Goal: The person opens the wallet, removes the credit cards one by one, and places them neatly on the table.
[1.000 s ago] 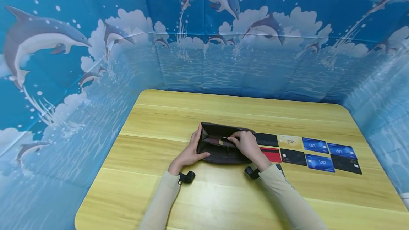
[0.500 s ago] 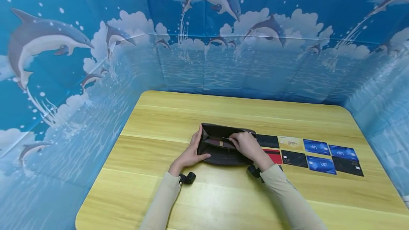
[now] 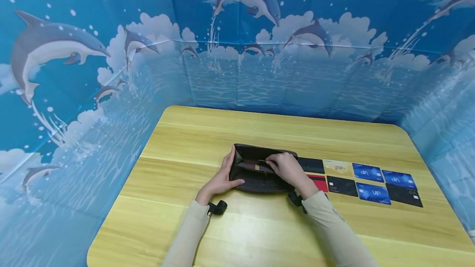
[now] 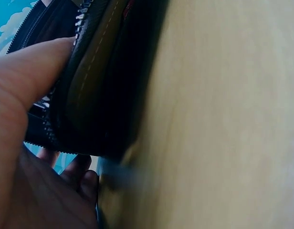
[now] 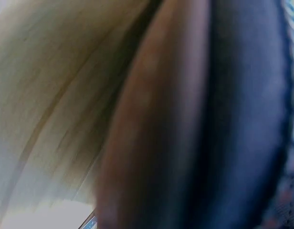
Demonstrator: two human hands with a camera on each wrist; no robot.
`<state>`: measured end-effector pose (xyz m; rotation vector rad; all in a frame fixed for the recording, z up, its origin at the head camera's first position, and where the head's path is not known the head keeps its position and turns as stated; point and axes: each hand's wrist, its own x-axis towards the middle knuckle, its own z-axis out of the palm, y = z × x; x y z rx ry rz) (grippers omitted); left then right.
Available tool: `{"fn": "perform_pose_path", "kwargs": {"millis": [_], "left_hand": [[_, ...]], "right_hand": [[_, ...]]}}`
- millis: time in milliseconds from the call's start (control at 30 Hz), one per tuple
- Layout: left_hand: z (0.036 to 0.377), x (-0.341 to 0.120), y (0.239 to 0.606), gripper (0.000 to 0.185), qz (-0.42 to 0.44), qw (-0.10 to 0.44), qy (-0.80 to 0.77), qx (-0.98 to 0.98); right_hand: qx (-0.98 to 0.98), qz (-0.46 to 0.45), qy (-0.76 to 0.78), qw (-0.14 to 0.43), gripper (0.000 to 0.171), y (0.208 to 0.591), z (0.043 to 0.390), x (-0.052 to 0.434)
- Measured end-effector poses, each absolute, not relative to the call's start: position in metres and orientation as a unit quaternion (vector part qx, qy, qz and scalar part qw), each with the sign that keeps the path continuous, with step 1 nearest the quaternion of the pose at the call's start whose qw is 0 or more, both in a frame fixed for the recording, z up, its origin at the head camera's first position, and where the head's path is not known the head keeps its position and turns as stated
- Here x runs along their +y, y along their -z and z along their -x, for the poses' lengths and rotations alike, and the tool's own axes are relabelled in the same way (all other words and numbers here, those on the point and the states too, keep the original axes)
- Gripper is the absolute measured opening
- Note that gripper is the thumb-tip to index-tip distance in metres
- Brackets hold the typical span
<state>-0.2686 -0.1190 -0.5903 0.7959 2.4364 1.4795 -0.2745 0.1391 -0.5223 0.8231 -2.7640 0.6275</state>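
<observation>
A dark long zip wallet (image 3: 256,184) lies spread on the table, its pockets facing up. My left hand (image 3: 219,181) grips its left end, thumb at the near side and fingers at the far side. The left wrist view shows the thumb over the toothed zip edge of the wallet (image 4: 92,71). Inside the wallet, the fingers of my right hand (image 3: 290,171) pinch what looks like a card (image 3: 262,160), of which only a thin pale edge shows. A brownish strip with a small gold patch (image 3: 257,167) shows in the middle pocket. The right wrist view is mostly blurred.
Right of the wallet, several cards lie in two rows: a gold card (image 3: 338,168), a red card (image 3: 319,182), blue cards (image 3: 373,193) and black cards (image 3: 342,185). The wooden table (image 3: 156,217) meets a dolphin-printed curtain (image 3: 222,77) at the back.
The right hand has shifted slightly to the right within the wallet, and the pale edge at its fingertips has tilted a little. The left hand keeps its hold.
</observation>
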Motion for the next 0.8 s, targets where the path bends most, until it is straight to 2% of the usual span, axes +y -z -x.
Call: {"fn": "perform_pose_path", "kwargs": {"millis": [300, 433, 600, 800], "left_hand": [[0.251, -0.118, 0.553, 0.106, -0.276, 0.095, -0.507, 0.811], [0.25, -0.118, 0.55, 0.105, -0.278, 0.101, -0.5, 0.814], [0.252, -0.118, 0.554, 0.106, -0.28, 0.101, -0.501, 0.813], [0.265, -0.118, 0.583, 0.11, -0.273, 0.084, -0.499, 0.818]], "right_hand": [[-0.934, -0.281, -0.201, 0.094, 0.004, 0.525, 0.273, 0.143], [-0.932, -0.276, -0.215, 0.093, 0.005, 0.526, 0.272, 0.143], [-0.932, -0.257, -0.239, 0.087, 0.005, 0.525, 0.272, 0.143], [-0.934, -0.233, -0.264, 0.065, 0.009, 0.524, 0.271, 0.141]]}}
